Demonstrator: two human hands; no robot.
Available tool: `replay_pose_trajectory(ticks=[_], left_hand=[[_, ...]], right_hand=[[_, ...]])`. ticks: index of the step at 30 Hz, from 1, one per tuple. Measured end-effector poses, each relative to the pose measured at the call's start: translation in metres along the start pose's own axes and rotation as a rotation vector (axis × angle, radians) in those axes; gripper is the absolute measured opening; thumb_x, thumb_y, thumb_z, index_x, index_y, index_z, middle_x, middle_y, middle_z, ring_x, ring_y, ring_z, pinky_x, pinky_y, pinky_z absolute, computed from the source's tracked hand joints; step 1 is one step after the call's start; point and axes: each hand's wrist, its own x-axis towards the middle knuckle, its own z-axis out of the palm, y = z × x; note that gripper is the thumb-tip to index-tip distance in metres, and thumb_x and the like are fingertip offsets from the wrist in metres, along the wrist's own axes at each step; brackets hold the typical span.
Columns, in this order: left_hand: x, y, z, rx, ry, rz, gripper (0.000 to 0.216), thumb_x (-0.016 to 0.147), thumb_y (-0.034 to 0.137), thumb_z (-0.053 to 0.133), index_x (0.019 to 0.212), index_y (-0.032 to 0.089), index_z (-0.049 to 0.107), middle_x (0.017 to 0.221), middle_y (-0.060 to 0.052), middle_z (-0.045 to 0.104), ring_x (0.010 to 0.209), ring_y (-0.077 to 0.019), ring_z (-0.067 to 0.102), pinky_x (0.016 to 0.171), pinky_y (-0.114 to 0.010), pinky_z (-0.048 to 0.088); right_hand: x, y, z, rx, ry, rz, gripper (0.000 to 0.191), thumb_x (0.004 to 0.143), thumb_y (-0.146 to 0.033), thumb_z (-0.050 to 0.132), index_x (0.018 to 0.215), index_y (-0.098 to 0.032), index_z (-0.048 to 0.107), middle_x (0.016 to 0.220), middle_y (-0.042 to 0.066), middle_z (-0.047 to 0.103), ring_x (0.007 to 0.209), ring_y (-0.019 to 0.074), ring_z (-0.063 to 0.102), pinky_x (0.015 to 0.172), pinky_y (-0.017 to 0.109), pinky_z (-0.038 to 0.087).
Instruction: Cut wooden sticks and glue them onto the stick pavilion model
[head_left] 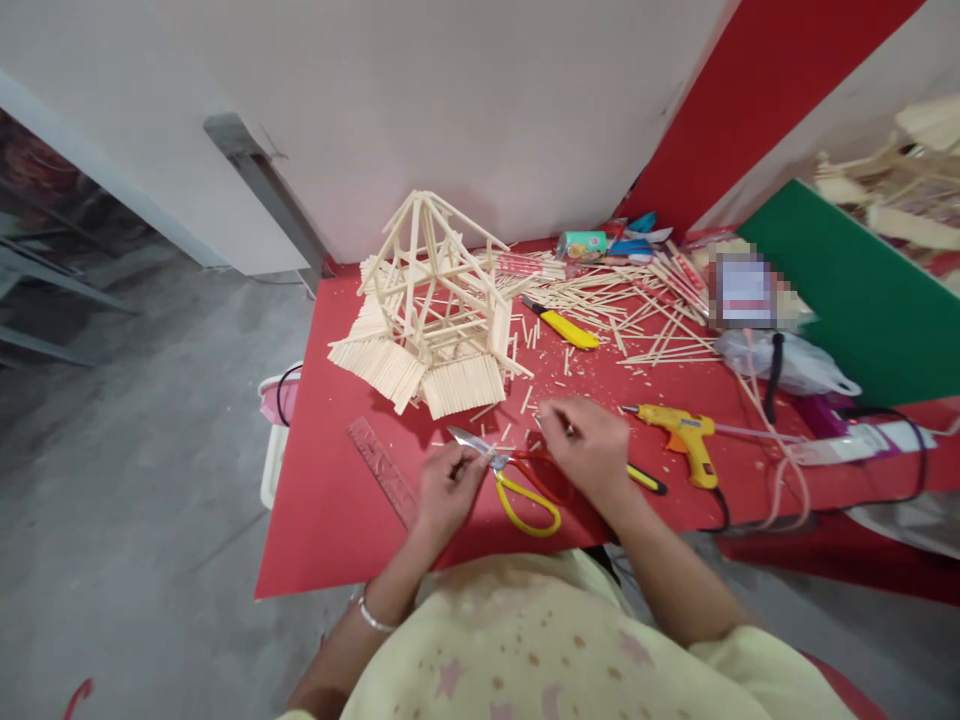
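My left hand (450, 488) is closed in a pinch beside the scissors (501, 462), its fingertips close to their pivot. Whatever it pinches is too small to make out. The scissors have one yellow and one red handle and lie with the blades pointing away to the left. Over the red handle, my right hand (589, 450) is also pinched, and its contents are hidden. A black-and-yellow cutter (646, 480) shows partly from under the right forearm. Beyond both hands stands a house-like frame of thin wooden sticks (429, 275) with slatted panels around its base.
A clear ruler (381, 470) lies left of my left hand. To the right is a yellow glue gun (679, 432) with its cord. A yellow utility knife (570, 328) and loose sticks (600, 300) lie behind, near a plastic bag (795, 365) and a green board (847, 310).
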Motion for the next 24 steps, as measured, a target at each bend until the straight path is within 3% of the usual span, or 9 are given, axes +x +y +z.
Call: replay_pose_trajectory(ticks=[2, 5, 9, 13, 16, 20, 24], left_hand=[[0.012, -0.004, 0.012, 0.242, 0.0, 0.138, 0.015, 0.08, 0.03, 0.076, 0.068, 0.02, 0.072, 0.07, -0.004, 0.064, 0.066, -0.0164, 0.053, 0.064, -0.026, 0.037], [0.025, -0.006, 0.026, 0.524, -0.021, 0.242, 0.017, 0.088, 0.03, 0.066, 0.075, 0.021, 0.073, 0.078, -0.008, 0.068, 0.074, -0.0199, 0.058, 0.07, -0.029, 0.037], [0.031, -0.004, 0.032, 0.732, -0.053, 0.258, 0.021, 0.093, 0.033, 0.06, 0.084, 0.021, 0.074, 0.084, -0.01, 0.071, 0.078, -0.0217, 0.062, 0.07, -0.03, 0.038], [0.027, -0.001, 0.029, 0.702, -0.058, 0.246, 0.019, 0.093, 0.032, 0.061, 0.096, 0.021, 0.076, 0.092, -0.01, 0.075, 0.085, -0.0227, 0.067, 0.075, -0.031, 0.044], [0.023, -0.002, 0.027, 0.646, -0.055, 0.243, 0.021, 0.093, 0.031, 0.06, 0.101, 0.02, 0.076, 0.098, -0.011, 0.076, 0.088, -0.0223, 0.069, 0.08, -0.032, 0.048], [0.022, -0.004, 0.027, 0.535, -0.05, 0.244, 0.021, 0.092, 0.032, 0.062, 0.099, 0.018, 0.077, 0.091, -0.008, 0.077, 0.077, -0.0185, 0.068, 0.073, -0.029, 0.048], [0.022, -0.005, 0.03, 0.443, -0.058, 0.239, 0.018, 0.092, 0.029, 0.062, 0.094, 0.019, 0.078, 0.081, -0.005, 0.074, 0.067, -0.0148, 0.062, 0.065, -0.026, 0.045]], right_hand=[[0.034, 0.017, -0.005, -0.21, -0.199, 0.241, 0.028, 0.094, -0.034, 0.051, 0.107, -0.024, 0.074, 0.106, 0.007, 0.076, 0.093, 0.021, 0.07, 0.081, 0.032, 0.051], [0.083, 0.03, 0.002, -0.281, -0.274, 0.307, 0.031, 0.092, -0.038, 0.051, 0.106, -0.023, 0.075, 0.107, 0.01, 0.076, 0.098, 0.0259, 0.07, 0.082, 0.035, 0.051], [0.12, 0.037, 0.027, -0.32, -0.346, 0.34, 0.033, 0.088, -0.041, 0.056, 0.101, -0.018, 0.076, 0.105, 0.016, 0.075, 0.101, 0.0302, 0.07, 0.085, 0.039, 0.051], [0.137, 0.044, 0.046, -0.342, -0.413, 0.36, 0.039, 0.085, -0.036, 0.062, 0.112, -0.009, 0.072, 0.117, 0.024, 0.07, 0.111, 0.0339, 0.067, 0.092, 0.042, 0.05], [0.14, 0.05, 0.047, -0.349, -0.459, 0.385, 0.043, 0.084, -0.031, 0.065, 0.118, -0.005, 0.069, 0.119, 0.027, 0.069, 0.116, 0.0342, 0.064, 0.097, 0.041, 0.048], [0.131, 0.058, 0.034, -0.353, -0.503, 0.412, 0.042, 0.083, -0.033, 0.065, 0.117, -0.009, 0.071, 0.117, 0.023, 0.07, 0.114, 0.0319, 0.065, 0.095, 0.038, 0.05], [0.127, 0.053, 0.028, -0.343, -0.482, 0.412, 0.04, 0.091, -0.04, 0.052, 0.116, -0.015, 0.072, 0.118, 0.019, 0.071, 0.114, 0.0311, 0.064, 0.094, 0.039, 0.05]])
